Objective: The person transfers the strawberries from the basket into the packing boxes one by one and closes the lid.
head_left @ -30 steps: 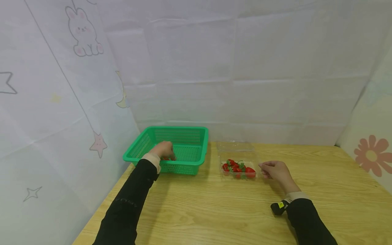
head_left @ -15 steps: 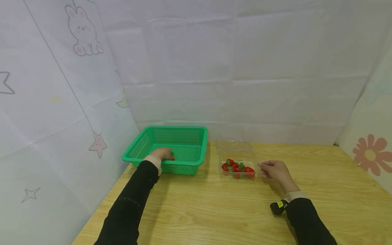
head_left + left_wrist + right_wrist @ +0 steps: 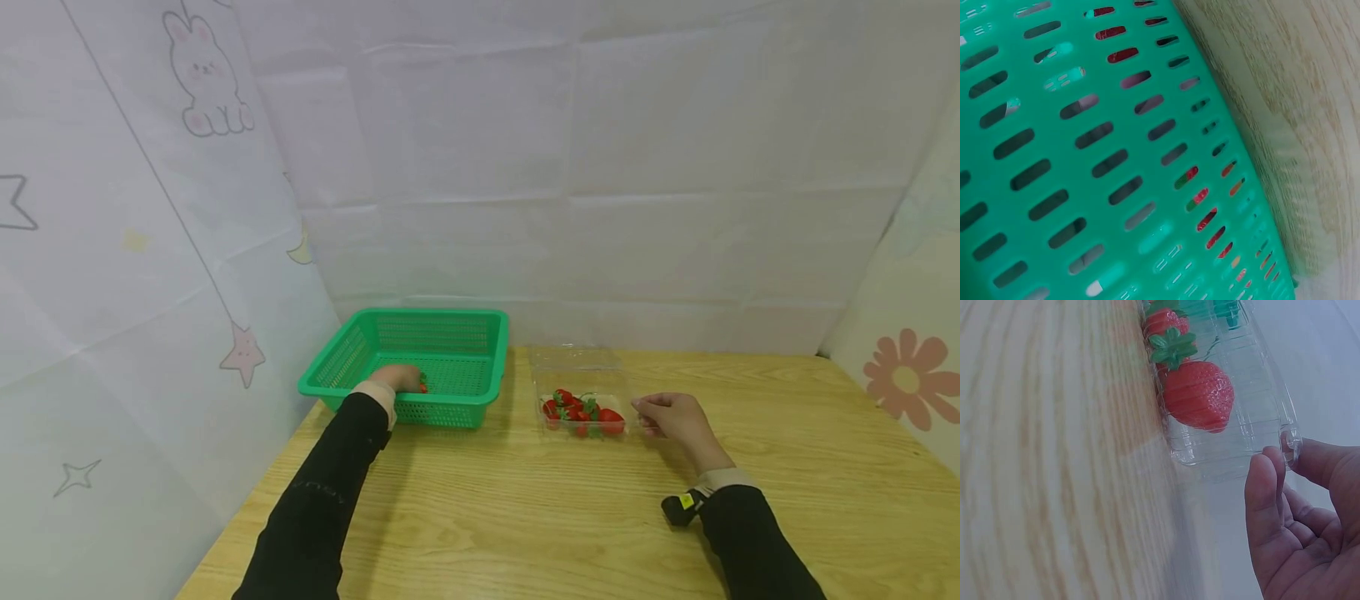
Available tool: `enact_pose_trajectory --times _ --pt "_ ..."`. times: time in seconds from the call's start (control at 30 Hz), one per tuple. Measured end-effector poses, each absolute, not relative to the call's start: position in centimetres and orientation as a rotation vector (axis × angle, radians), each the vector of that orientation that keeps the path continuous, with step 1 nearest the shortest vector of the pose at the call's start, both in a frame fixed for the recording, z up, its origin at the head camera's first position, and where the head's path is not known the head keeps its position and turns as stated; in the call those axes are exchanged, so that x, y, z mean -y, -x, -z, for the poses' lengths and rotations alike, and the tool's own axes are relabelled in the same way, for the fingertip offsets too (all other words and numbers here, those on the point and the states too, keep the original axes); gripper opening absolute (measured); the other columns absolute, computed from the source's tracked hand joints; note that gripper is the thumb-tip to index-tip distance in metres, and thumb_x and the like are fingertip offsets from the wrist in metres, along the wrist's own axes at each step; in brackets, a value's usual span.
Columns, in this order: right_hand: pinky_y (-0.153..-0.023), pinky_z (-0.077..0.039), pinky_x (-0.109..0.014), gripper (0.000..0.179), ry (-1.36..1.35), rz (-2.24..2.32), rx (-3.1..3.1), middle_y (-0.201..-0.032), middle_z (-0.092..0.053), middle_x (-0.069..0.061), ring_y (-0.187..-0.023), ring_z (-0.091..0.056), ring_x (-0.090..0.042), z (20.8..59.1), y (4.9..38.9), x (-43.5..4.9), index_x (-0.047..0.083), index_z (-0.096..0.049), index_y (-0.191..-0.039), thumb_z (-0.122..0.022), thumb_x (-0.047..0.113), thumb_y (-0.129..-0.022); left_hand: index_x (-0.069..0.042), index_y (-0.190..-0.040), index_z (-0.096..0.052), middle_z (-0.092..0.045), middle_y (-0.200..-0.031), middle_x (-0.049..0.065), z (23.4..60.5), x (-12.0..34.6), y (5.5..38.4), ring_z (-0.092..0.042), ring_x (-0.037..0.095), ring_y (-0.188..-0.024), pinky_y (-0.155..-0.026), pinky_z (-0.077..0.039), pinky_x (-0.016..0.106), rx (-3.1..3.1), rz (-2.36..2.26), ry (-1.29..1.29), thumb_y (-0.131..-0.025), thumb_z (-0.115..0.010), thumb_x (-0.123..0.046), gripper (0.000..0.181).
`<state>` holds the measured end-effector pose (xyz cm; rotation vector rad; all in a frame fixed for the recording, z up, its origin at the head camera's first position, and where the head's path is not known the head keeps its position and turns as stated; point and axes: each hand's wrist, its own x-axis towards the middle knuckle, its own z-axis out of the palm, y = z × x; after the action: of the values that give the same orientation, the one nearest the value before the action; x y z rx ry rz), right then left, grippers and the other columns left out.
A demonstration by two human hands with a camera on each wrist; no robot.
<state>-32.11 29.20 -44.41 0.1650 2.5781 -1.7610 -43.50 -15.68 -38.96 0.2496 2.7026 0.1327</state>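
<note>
My left hand (image 3: 400, 377) reaches down inside the green plastic basket (image 3: 495, 354), over its near rim. A strawberry (image 3: 423, 387) shows just beyond its fingers in the head view, and the fingers are hidden, so I cannot tell if they hold it. Through the slots of the basket wall (image 3: 1091, 187) in the left wrist view, patches of red show. On the right, a lidded clear plastic box (image 3: 585, 379) stands with its lid raised and several strawberries (image 3: 577, 412) inside. My right hand (image 3: 675, 419) pinches the box's right edge between thumb and fingers (image 3: 1263, 481).
Both containers stand on a wooden table (image 3: 487, 517), near its back edge. A pale sheet (image 3: 600, 167) with drawings hangs behind and at the sides. A small black wrist camera (image 3: 678, 510) sits below my right hand.
My left hand has sunk lower into the basket since one second ago, then stayed almost still. The right hand and the clear box keep their places.
</note>
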Motion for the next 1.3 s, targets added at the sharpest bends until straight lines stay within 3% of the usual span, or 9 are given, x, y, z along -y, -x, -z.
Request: enact_pose_trajectory --times 0.23,0.4,0.8,0.87,0.93,1.03,1.1,1.2,1.3 --pt "-0.068 -0.057 -0.032 0.045 -0.181 1.775 -2.562 -0.097 -0.066 -0.019 -0.079 -0.066 -0.021 44.5 32.3 -29.3 -0.012 -0.056 -0.122 -0.06 0.026 -0.099 -0.002 -0.149 -0.036 -0.031 -0.153 0.019 38.6 15.4 42.9 -0.026 0.04 -0.14 -0.111 -0.026 0.053 -2.673 -0.13 -0.253 -0.103 -0.046 -0.025 0.052" --pt "-0.068 -0.057 -0.032 0.047 -0.181 1.775 -2.556 -0.097 -0.066 -0.019 -0.079 -0.066 -0.02 44.4 32.2 -29.2 -0.013 -0.055 -0.122 -0.061 0.027 -0.098 0.002 -0.149 -0.034 -0.03 -0.153 0.021 38.4 15.1 42.6 -0.024 0.04 -0.141 -0.112 -0.025 0.051 -2.651 -0.11 -0.289 -0.105 -0.044 -0.024 0.052" --pt "-0.068 -0.057 -0.032 0.045 -0.174 1.772 -2.565 -0.093 -0.066 -0.016 -0.078 -0.065 -0.021 44.3 32.2 -29.2 -0.013 -0.056 -0.121 -0.061 0.025 -0.098 0.001 -0.146 -0.04 -0.036 -0.15 0.02 37.1 15.4 42.3 -0.033 0.039 -0.137 -0.107 -0.033 0.051 -2.696 -0.1 -0.349 -0.101 -0.053 -0.029 0.056" --pt "-0.068 -0.057 -0.032 0.044 -0.171 1.768 -2.571 -0.092 -0.066 -0.015 -0.078 -0.065 -0.021 44.3 32.3 -29.2 -0.013 -0.056 -0.12 -0.06 0.025 -0.099 0.0 -0.134 -0.054 -0.047 -0.14 0.017 36.5 15.3 42.2 -0.049 0.034 -0.123 -0.096 -0.043 0.047 -2.72 -0.104 -0.358 -0.098 -0.057 -0.029 0.046" --pt "-0.068 -0.057 -0.032 0.042 -0.172 1.765 -2.575 -0.092 -0.066 -0.015 -0.079 -0.065 -0.022 44.3 32.3 -29.2 -0.012 -0.057 -0.12 -0.06 0.025 -0.099 -0.002 -0.104 -0.066 -0.061 -0.11 0.011 35.7 15.1 42.0 -0.058 0.024 -0.089 -0.074 -0.048 0.039 -2.727 -0.136 -0.338 -0.096 -0.062 -0.026 0.026" --pt "-0.068 -0.057 -0.032 0.041 -0.175 1.757 -2.583 -0.093 -0.066 -0.015 -0.08 -0.065 -0.023 44.4 32.4 -29.2 -0.012 -0.057 -0.12 -0.059 0.024 -0.099 -0.011 -0.077 -0.06 -0.056 -0.075 0.005 34.3 14.5 41.5 -0.045 0.019 -0.058 -0.053 -0.039 0.033 -2.73 -0.24 -0.306 -0.09 -0.069 -0.021 0.019" --pt "-0.068 -0.057 -0.033 0.042 -0.173 1.756 -2.585 -0.093 -0.066 -0.017 -0.08 -0.065 -0.023 44.4 32.4 -29.2 -0.012 -0.056 -0.12 -0.059 0.024 -0.099 -0.01 -0.075 -0.059 -0.056 -0.066 0.007 33.2 14.0 41.1 -0.044 0.019 -0.053 -0.049 -0.036 0.031 -2.731 -0.303 -0.31 -0.087 -0.072 -0.017 0.019" --pt "-0.068 -0.058 -0.033 0.042 -0.172 1.757 -2.585 -0.094 -0.066 -0.018 -0.079 -0.066 -0.023 44.5 32.4 -29.3 -0.013 -0.056 -0.121 -0.059 0.024 -0.099 -0.007 -0.088 -0.063 -0.065 -0.076 0.01 31.6 12.9 40.6 -0.055 0.02 -0.061 -0.054 -0.04 0.031 -2.765 -0.33 -0.398 -0.085 -0.075 -0.017 0.016" --pt "-0.068 -0.058 -0.033 0.043 -0.171 1.772 -2.575 -0.095 -0.066 -0.019 -0.079 -0.066 -0.023 44.5 32.4 -29.3 -0.013 -0.056 -0.12 -0.059 0.024 -0.099 -0.009 -0.081 -0.062 -0.062 -0.073 0.006 30.5 11.3 40.3 -0.056 0.017 -0.062 -0.057 -0.041 0.031 -2.818 -0.299 -0.519 -0.086 -0.074 -0.019 0.017"
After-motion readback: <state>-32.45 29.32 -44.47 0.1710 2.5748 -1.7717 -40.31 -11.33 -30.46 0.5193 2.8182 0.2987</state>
